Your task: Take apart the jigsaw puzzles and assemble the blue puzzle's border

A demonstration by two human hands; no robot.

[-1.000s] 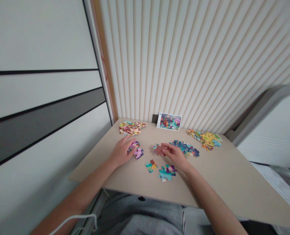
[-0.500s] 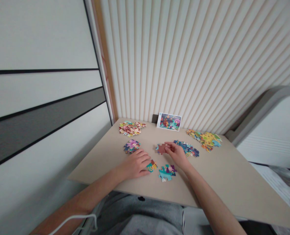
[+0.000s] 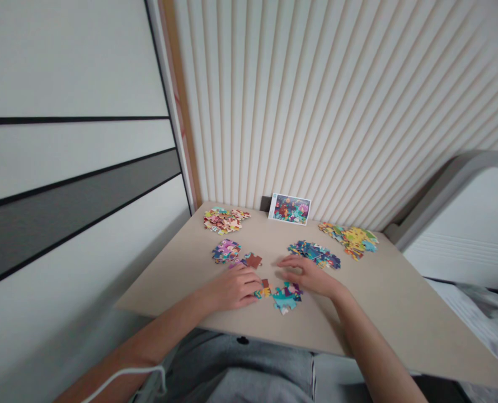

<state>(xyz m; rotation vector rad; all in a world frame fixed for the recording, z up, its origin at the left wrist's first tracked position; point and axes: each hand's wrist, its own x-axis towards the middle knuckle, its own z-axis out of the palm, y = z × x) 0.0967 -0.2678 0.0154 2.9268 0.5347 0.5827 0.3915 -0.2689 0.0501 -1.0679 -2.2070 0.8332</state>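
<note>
A pleated screen (image 3: 295, 101) rises behind a beige table (image 3: 391, 319), where a person works bare-handed among jigsaw pieces. The left hand (image 3: 234, 286) lies palm down near the front edge, fingers slightly spread, its tips at a yellow-and-brown piece; whether it grips anything beneath cannot be told. The right hand (image 3: 310, 275) hovers or rests just in front of a blue pile (image 3: 316, 254), thumb and fingers parted, with nothing seen between them.

A yellow pile (image 3: 358, 238) sits at the far right and a red pile (image 3: 222, 221) at the far left, the pieces apparently grouped by colour. A picture card (image 3: 290, 209) leans upright between them at the back, while a smaller purple pile (image 3: 226, 251) lies nearer the left hand.

Between the hands, a teal cluster (image 3: 285, 298) appears to be the only joined section of any size. Just left of it is the yellow-and-brown piece (image 3: 266, 289), and beyond the left fingertips a brown piece (image 3: 254, 261). By the look of it, the puzzle is in its early stages: sorting seems largely done, most assembly left.
</note>
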